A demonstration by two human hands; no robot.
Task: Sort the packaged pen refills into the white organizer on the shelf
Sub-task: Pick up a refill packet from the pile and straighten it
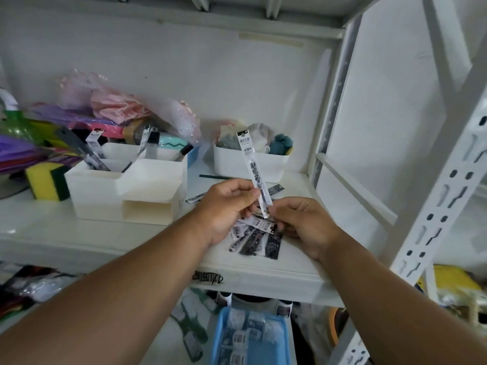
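Above the shelf (79,230), 1 refill packet (253,169) between both hands (263,214).

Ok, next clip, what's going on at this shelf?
A person holds one packaged pen refill upright, pinched at its lower end by the left hand and the right hand. More refill packs lie on the shelf below. A few already stand in the white organizer.
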